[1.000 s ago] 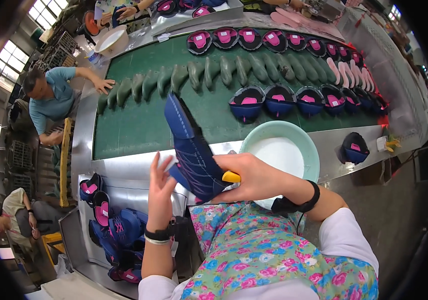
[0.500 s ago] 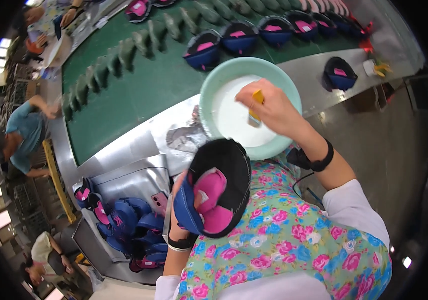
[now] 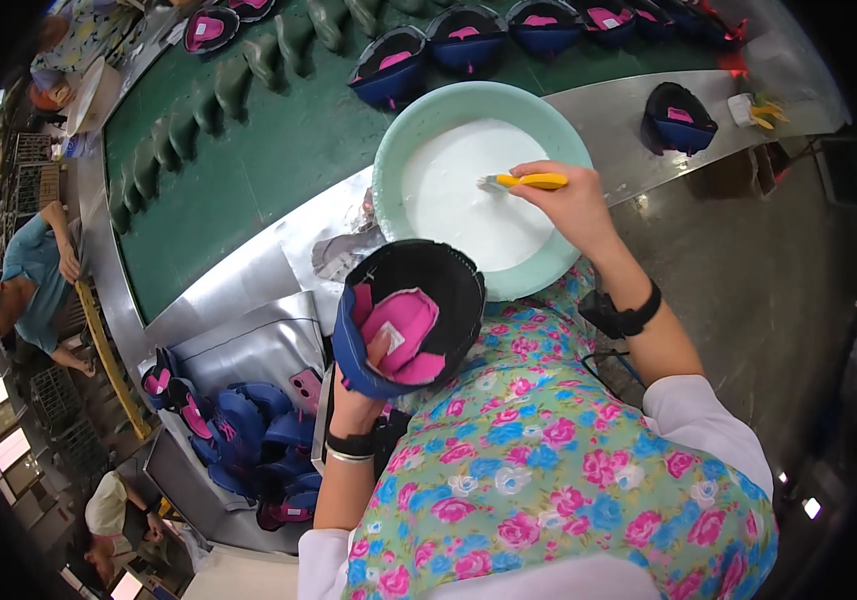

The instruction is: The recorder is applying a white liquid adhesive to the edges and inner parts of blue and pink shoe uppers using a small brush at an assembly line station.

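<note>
My left hand (image 3: 356, 400) is closed around a navy shoe upper (image 3: 410, 312) with a black rim and pink lining. The upper's open side faces up toward me, and a finger shows inside against the lining; most of the other fingers are hidden beneath it. Between the fingers of my right hand (image 3: 573, 205) is a yellow-handled brush (image 3: 533, 181), its bristles at the white liquid. That liquid (image 3: 458, 215) lies in a pale green basin (image 3: 388, 165), just beyond the upper.
Shoe lasts (image 3: 233, 88) and more uppers (image 3: 468, 40) line the green conveyor belt (image 3: 248, 240). One upper (image 3: 678, 120) stands on the metal ledge at right. Several blue uppers (image 3: 243, 425) fill a metal tray at left, beside a pink phone (image 3: 306, 388). Co-workers (image 3: 33, 275) are at far left.
My right hand has shifted right and turned the brush sideways, bristles leftward over the liquid. The upper in my left hand has moved up and left and tilted. The lasts on the belt have shifted left.
</note>
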### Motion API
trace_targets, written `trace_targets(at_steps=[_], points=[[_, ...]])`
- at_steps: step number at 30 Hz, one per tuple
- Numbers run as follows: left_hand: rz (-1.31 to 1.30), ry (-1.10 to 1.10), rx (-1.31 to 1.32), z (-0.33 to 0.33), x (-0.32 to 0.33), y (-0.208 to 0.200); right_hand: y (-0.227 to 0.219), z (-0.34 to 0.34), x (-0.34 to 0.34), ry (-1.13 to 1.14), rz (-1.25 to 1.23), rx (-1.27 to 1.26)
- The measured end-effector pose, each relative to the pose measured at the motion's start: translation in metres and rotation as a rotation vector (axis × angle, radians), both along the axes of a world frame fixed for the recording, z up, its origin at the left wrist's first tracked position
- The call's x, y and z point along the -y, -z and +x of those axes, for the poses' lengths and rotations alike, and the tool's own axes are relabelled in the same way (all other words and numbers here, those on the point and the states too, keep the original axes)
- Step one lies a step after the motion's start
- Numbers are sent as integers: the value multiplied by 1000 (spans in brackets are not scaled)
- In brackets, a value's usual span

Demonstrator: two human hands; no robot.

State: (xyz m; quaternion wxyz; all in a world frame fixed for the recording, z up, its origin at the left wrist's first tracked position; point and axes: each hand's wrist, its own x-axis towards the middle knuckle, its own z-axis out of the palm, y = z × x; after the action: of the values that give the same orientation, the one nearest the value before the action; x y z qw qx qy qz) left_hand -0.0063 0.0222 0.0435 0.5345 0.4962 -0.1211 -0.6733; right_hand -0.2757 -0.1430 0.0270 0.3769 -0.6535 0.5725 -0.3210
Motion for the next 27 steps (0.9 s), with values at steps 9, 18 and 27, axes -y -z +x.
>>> trace_targets(at_steps=[9,18,27], points=[[-86,93,102,-10,18,2,-63,49,-3,-368,33,328],[-181,119,601,7,17,19,-56,44,-15,-145,150,-54],[-351,-16,550,9,27,11,-118,52,-43,-378,322,301]])
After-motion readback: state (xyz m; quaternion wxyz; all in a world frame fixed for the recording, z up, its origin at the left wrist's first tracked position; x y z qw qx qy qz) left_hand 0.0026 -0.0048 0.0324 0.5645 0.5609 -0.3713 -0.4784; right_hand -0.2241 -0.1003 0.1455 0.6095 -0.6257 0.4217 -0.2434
